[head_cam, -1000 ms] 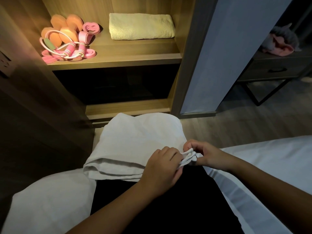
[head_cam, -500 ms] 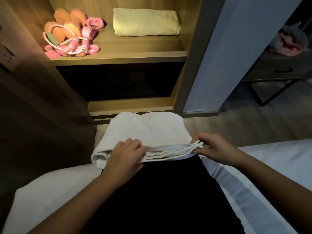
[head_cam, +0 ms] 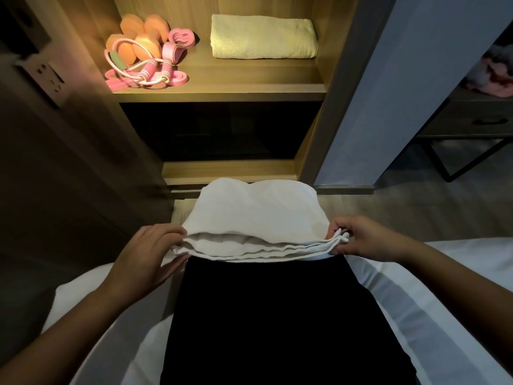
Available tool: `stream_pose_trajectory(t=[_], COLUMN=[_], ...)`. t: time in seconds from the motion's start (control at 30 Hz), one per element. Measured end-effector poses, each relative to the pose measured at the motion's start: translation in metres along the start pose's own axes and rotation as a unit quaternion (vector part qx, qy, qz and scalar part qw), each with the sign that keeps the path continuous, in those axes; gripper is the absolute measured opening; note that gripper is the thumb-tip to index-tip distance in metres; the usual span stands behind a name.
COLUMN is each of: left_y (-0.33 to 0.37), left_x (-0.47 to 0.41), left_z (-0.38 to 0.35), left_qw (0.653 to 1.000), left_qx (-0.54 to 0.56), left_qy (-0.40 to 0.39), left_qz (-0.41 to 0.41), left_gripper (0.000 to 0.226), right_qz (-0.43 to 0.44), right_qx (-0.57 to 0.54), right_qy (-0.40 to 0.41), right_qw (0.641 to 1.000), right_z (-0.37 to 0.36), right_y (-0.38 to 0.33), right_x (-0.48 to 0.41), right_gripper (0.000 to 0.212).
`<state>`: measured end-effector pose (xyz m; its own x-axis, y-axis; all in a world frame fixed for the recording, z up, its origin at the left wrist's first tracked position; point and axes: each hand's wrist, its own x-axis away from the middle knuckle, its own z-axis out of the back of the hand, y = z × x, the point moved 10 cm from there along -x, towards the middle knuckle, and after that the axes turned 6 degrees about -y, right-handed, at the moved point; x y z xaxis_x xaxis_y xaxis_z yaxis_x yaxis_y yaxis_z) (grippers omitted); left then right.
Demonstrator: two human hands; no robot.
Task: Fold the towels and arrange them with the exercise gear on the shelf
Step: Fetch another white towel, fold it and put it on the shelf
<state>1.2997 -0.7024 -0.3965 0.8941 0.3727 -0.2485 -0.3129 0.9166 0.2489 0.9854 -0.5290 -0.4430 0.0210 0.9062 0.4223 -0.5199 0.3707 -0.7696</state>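
One towel point(head_cam: 258, 212), fingers point(head_cam: 340, 225) at both ends

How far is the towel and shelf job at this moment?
Done: a folded pale yellow towel lies on the lit wooden shelf, right of the pink and orange exercise gear. In hand: the white towel, layered on the lap, left hand gripping its left end, right hand pinching its right corners. Left: finish folding it and shelve it.

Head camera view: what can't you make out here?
- Lower shelf compartment: head view, too dark to show any contents.
- Pink bundle on the side table: head view, blurred and cut off by the right edge.
- White towel, far side: head view, drops out of sight beyond its own top fold.
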Motion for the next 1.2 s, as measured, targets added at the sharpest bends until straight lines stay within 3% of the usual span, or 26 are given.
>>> stream_pose_trajectory(t=[0.13,0.3,0.4,0.53,0.67,0.77,0.83,0.97,1.1,1.2], left_y=[0.006,-0.004,-0.001,-0.005,-0.023,-0.037,-0.036,-0.015,-0.004,-0.006], left_x=[0.01,0.009,-0.007,-0.071,-0.165,-0.218,-0.239,-0.265,-0.281,-0.284], left_z=[-0.005,-0.015,-0.009,0.039,0.111,0.164,0.205,0.277,0.319,0.327], left_qw=[0.997,0.992,0.989,0.983,0.973,0.988,0.999,0.988,0.988,0.989], left_qx=[-0.057,-0.116,-0.144,-0.173,-0.22,-0.121,-0.017,0.111,0.104,0.066], left_qy=[-0.007,-0.057,-0.042,-0.041,-0.068,-0.076,-0.015,0.104,0.111,0.134], left_qz=[-0.046,0.006,0.01,-0.033,0.015,0.05,0.048,0.006,0.005,0.021], left_gripper=[0.027,0.05,0.028,0.018,0.02,0.017,0.017,0.02,0.028,0.035], right_qz=[-0.005,-0.007,-0.003,0.036,0.068,0.122,0.169,0.227,0.277,0.302], right_qx=[0.001,0.003,0.014,0.035,0.068,-0.024,-0.113,-0.192,-0.177,-0.168], right_qy=[-0.006,-0.011,-0.005,0.14,0.269,0.346,0.38,0.46,0.517,0.495], right_qw=[1.0,1.0,1.0,0.989,0.958,0.93,0.902,0.837,0.79,0.797], right_z=[0.0,0.0,0.001,0.074,0.177,0.239,0.272,0.338,0.389,0.405], right_y=[-0.001,-0.003,-0.009,-0.038,-0.102,-0.141,-0.163,-0.213,-0.282,-0.324], right_x=[-0.001,-0.001,0.001,0.003,-0.001,0.001,0.003,0.009,0.021,0.017], right_gripper=[0.016,0.015,0.015,0.02,0.022,0.013,0.007,0.018,0.021,0.023])
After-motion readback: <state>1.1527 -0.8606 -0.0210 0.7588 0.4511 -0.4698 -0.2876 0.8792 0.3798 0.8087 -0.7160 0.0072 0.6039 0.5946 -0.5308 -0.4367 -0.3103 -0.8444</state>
